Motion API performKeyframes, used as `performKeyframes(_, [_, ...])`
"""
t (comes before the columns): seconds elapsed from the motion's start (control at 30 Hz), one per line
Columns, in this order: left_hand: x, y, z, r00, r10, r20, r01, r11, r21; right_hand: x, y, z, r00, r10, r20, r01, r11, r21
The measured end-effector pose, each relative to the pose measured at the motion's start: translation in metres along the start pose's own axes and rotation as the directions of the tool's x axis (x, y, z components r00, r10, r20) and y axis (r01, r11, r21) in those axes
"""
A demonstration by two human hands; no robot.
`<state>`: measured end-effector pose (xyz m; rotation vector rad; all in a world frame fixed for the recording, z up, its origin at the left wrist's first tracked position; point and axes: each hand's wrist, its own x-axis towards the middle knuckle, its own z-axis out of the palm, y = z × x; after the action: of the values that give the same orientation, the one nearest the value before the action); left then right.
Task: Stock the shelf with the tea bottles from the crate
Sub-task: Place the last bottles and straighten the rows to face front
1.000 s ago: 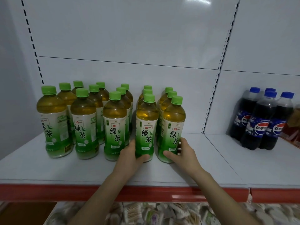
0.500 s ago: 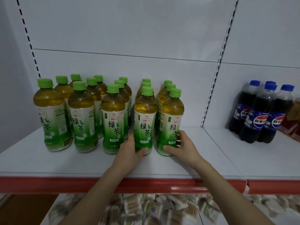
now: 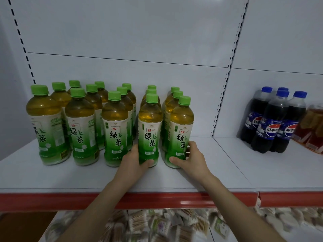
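If either hand shoves too hard, the front bottles could tip back into their rows & knock the tight cols over, or slide crooked. Left hand (image 3: 133, 162) is wrapped round the base of one front bottle (image 3: 150, 130); right hand (image 3: 189, 157) wraps the next bottle (image 3: 180, 133). Both stand upright on the shelf (image 3: 218, 172), w/ each hand at its bottle's foot.

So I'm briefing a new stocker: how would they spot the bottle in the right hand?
Find the white shelf with the red front edge. In its green tea block, take the rightmost column's front bottle. Only it has open shelf to its right, and the right hand grips its base.
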<state>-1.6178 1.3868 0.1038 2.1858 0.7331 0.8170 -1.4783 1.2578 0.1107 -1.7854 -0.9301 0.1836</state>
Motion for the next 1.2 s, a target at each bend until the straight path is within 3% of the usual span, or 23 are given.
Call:
performKeyframes(0.63, [-0.003, 0.007, -0.001, 1.0, -0.019, 0.012, 0.018, 0.998, 0.057, -0.003, -0.004, 0.003, 0.999, -0.026, -0.019, 0.025, 0.998, -0.052])
performKeyframes(0.87, [-0.006, 0.001, -0.004, 0.999, -0.015, 0.048, 0.001, 0.959, 0.282, -0.007, -0.008, -0.001, 1.0, 0.01, 0.029, -0.007, 0.995, -0.1])
performKeyframes(1.0, [-0.013, 0.0, -0.008, 0.996, 0.002, 0.091, -0.043, 0.89, 0.454, -0.01, -0.011, -0.011, 0.991, 0.098, 0.094, -0.071, 0.964, -0.255])
performKeyframes(1.2, [-0.023, 0.008, -0.014, 0.992, 0.063, 0.105, -0.113, 0.805, 0.582, -0.012, -0.016, -0.022, 0.973, 0.193, 0.123, -0.12, 0.888, -0.444])
